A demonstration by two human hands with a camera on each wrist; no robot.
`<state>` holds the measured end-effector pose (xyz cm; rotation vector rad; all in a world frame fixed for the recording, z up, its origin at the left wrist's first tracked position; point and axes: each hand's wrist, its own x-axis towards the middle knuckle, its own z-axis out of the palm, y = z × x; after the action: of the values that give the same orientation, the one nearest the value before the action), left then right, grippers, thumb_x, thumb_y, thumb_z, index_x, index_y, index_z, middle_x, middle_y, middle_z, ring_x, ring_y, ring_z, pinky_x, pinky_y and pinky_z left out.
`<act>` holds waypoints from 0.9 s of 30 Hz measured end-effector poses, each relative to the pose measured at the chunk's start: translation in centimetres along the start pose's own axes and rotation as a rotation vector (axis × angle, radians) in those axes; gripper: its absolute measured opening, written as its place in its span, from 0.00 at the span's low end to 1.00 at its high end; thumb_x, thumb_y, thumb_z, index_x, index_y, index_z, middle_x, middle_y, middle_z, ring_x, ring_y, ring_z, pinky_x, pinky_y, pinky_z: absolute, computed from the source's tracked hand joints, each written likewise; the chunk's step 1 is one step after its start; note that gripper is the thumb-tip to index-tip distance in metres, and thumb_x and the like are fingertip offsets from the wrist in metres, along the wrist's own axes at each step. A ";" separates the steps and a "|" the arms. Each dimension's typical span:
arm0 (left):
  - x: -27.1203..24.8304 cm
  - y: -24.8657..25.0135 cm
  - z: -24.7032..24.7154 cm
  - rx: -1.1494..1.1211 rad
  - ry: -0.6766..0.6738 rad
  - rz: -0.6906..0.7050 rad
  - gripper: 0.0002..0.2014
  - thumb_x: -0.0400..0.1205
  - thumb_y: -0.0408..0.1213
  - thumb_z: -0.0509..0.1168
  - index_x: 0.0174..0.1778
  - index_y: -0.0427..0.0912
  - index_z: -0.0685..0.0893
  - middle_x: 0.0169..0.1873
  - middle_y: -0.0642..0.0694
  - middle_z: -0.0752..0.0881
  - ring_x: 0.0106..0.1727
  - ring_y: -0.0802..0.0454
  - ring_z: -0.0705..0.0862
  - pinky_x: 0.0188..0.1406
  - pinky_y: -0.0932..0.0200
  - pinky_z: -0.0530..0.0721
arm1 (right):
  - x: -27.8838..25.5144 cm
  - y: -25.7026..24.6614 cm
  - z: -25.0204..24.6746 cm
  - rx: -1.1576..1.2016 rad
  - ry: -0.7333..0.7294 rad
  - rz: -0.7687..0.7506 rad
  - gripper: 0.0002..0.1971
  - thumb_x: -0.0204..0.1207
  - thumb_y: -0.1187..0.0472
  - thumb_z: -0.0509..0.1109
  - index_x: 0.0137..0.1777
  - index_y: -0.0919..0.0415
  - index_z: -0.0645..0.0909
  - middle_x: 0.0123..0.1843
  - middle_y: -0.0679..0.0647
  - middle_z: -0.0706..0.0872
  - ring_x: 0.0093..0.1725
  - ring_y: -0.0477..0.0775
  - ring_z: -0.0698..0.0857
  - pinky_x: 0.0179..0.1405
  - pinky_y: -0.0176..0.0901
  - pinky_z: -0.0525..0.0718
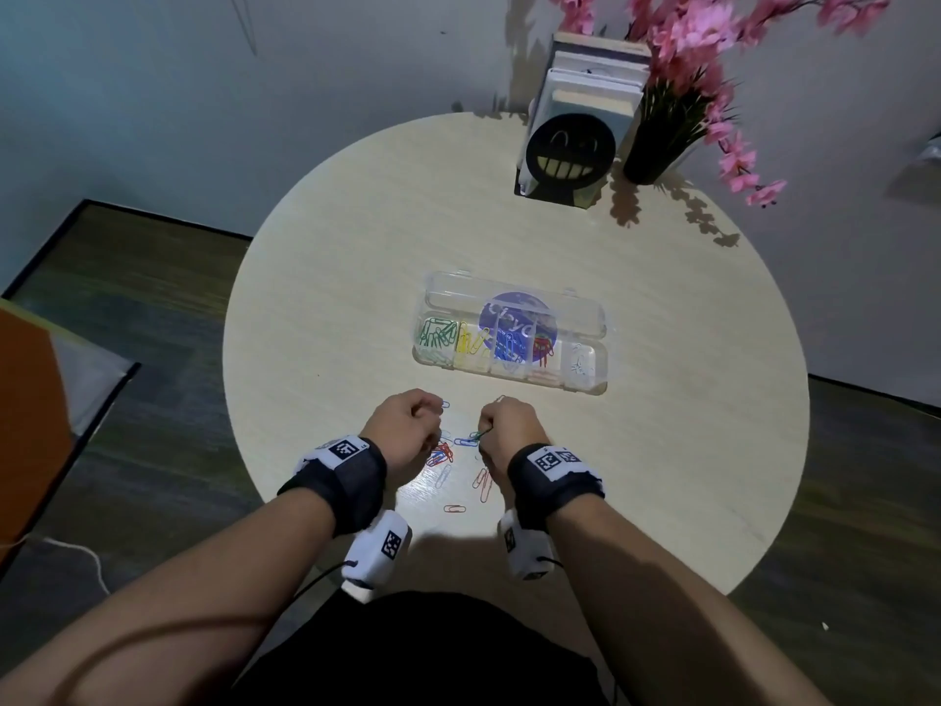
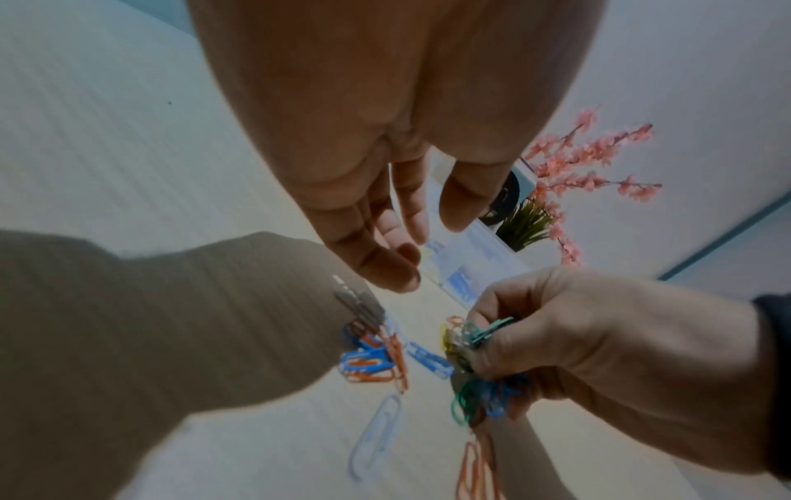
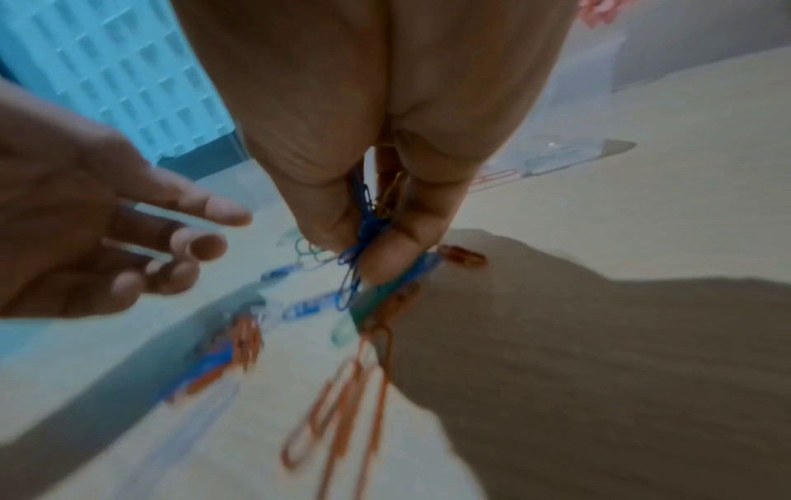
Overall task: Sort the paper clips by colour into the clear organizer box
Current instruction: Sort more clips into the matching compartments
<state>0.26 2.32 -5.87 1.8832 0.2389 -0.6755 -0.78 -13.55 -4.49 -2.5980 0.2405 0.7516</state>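
The clear organizer box [image 1: 509,380] lies open mid-table, lid folded back. Its compartments hold, left to right, green clips [image 1: 437,333], yellow, blue, red and white ones. My right hand [image 1: 501,425] [image 3: 376,243] grips a mixed bunch of paper clips [image 2: 483,335] [image 3: 359,250], green, blue and yellow, just above the table. My left hand [image 1: 407,425] [image 2: 406,236] hovers beside it with loosely curled fingers and nothing visible in them. Loose clips [image 1: 443,453] [image 2: 372,358], red, blue and white, lie between the hands. Orange ones [image 3: 342,406] lie nearer my body.
At the round table's far side stand a book holder with a black grinning face [image 1: 570,150] and a dark vase of pink flowers [image 1: 657,145]. An orange seat [image 1: 25,400] stands on the floor to the left. The table edge [image 1: 239,440] curves close by my left wrist.
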 end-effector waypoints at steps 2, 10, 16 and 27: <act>-0.3 1.2 0.3 -0.227 -0.044 -0.058 0.08 0.83 0.25 0.57 0.54 0.32 0.80 0.37 0.33 0.80 0.30 0.45 0.77 0.30 0.57 0.77 | -0.3 0.1 -1.3 0.088 0.023 0.016 0.09 0.68 0.73 0.67 0.41 0.59 0.85 0.42 0.53 0.80 0.44 0.56 0.79 0.39 0.38 0.75; -1.1 5.3 1.4 -0.887 -0.284 -0.303 0.17 0.86 0.44 0.52 0.50 0.38 0.84 0.39 0.39 0.87 0.37 0.44 0.86 0.40 0.50 0.86 | -3.7 -3.6 -6.3 0.324 0.096 -0.284 0.07 0.67 0.70 0.74 0.45 0.63 0.87 0.42 0.54 0.80 0.43 0.52 0.78 0.35 0.34 0.69; -2.1 7.1 1.0 -1.168 -0.333 -0.319 0.16 0.82 0.38 0.54 0.46 0.30 0.84 0.38 0.35 0.86 0.39 0.40 0.88 0.48 0.50 0.85 | -5.3 -4.6 -8.4 0.189 0.088 -0.382 0.13 0.65 0.67 0.76 0.49 0.54 0.87 0.47 0.48 0.87 0.45 0.48 0.82 0.45 0.38 0.79; -1.9 8.4 0.6 -1.318 -0.431 -0.268 0.21 0.82 0.37 0.52 0.55 0.29 0.86 0.58 0.27 0.85 0.53 0.33 0.88 0.56 0.38 0.84 | -4.7 -2.3 -11.3 0.373 0.354 -0.350 0.12 0.67 0.69 0.70 0.43 0.50 0.85 0.44 0.47 0.87 0.41 0.51 0.86 0.46 0.48 0.85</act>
<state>2.39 -1.39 1.57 0.4382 0.5014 -0.7889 1.24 -16.26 7.50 -2.3063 0.0194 0.1073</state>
